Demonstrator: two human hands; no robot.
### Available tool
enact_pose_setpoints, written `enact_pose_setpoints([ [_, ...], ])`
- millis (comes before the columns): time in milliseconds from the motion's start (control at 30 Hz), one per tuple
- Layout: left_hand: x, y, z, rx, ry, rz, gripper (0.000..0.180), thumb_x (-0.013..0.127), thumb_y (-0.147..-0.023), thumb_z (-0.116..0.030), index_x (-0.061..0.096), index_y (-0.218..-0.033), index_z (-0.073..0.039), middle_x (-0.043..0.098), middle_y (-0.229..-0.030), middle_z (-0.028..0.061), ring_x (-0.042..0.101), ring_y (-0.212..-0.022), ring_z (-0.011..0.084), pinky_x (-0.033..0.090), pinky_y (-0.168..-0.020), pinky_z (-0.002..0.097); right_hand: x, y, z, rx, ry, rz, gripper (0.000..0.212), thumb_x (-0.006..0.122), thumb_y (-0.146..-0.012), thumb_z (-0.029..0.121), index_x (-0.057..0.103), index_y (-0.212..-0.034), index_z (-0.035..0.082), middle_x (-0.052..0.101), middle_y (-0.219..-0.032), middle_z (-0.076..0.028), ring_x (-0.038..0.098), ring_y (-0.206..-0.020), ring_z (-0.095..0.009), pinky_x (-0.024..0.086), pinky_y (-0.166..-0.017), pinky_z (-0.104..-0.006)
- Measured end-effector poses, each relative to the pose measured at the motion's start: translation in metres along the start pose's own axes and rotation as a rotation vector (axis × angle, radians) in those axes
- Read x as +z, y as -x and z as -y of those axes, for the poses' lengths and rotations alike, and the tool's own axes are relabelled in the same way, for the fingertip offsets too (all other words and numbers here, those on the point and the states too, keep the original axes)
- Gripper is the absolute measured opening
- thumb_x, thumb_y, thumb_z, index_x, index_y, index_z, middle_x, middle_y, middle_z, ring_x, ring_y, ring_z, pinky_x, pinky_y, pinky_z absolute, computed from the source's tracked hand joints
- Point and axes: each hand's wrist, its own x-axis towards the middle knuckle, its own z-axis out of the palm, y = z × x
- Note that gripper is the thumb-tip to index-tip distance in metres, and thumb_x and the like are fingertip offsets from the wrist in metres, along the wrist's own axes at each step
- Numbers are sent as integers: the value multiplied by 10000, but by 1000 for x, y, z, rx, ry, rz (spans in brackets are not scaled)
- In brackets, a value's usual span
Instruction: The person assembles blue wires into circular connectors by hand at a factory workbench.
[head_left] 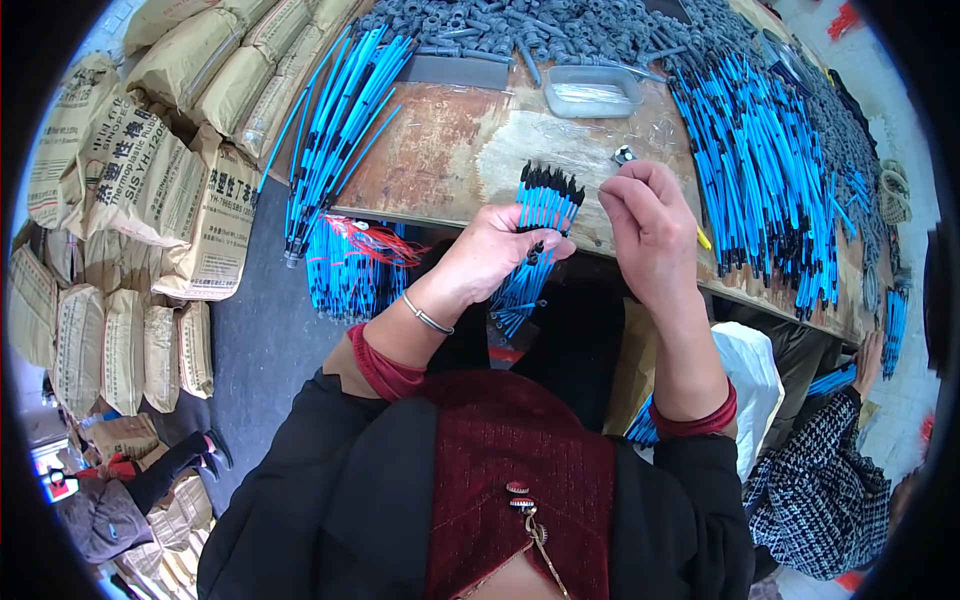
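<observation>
In front of my chest, my left hand is wrapped round a bundle of thin blue rods. Their black tips point up and away from me, and the lower ends show below my fingers. To the right of the bundle and apart from it, my right hand is raised with its fingers curled into a pinch. Whatever lies between those fingertips, if anything, is hidden. Just beyond this hand, a small metal and black object rests on the worn wooden table.
Blue rods lie in a large pile at right and a smaller bunch at left. A clear plastic tray holds thin pale strips before heaped grey fittings. Paper sacks stand left; a person in checked clothing works at right.
</observation>
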Motion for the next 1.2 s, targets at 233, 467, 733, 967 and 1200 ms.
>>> enact_pose_setpoints([
  [233, -1, -1, -1, -2, -31, 20, 162, 552, -857, 3, 615, -1007, -1, 655, -874, 90, 647, -820, 167, 524, -725, 272, -2, -4, 0, -29, 68, 42, 96, 642, -744, -22, 607, -832, -4, 569, -842, -109, 585, -756, -238, 467, -639, -297],
  [467, 0, 0, -5, -40, 12, 20, 162, 565, -851, -3, 615, -1005, -2, 655, -869, 86, 648, -816, 169, 526, -723, 274, 3, -1, -13, 16, -92, 28, 100, 646, -745, -18, 610, -836, 0, 575, -853, -105, 589, -745, -230, 471, -632, -294],
  [733, -3, 0, -5, -43, 17, 30, 161, 572, -849, -12, 613, -1004, -5, 652, -861, 77, 649, -810, 169, 527, -715, 273, 4, -7, -12, -56, -35, 57, 109, 649, -738, -19, 612, -838, 6, 579, -849, -103, 589, -744, -232, 474, -638, -297],
  [967, -4, 0, -6, -52, -6, 30, 162, 577, -846, -13, 614, -1004, -10, 649, -858, 68, 650, -812, 168, 530, -711, 274, 4, -6, -9, -162, 139, 38, 105, 644, -741, -24, 609, -836, 3, 579, -849, -112, 588, -745, -231, 473, -638, -293],
  [1200, -5, -2, -5, -70, 8, 43, 170, 591, -837, -13, 615, -1006, -15, 647, -864, 64, 656, -812, 176, 532, -698, 267, 13, 2, -15, 120, -252, 39, 80, 627, -755, -26, 600, -828, -10, 573, -846, -113, 577, -738, -231, 462, -633, -297],
])
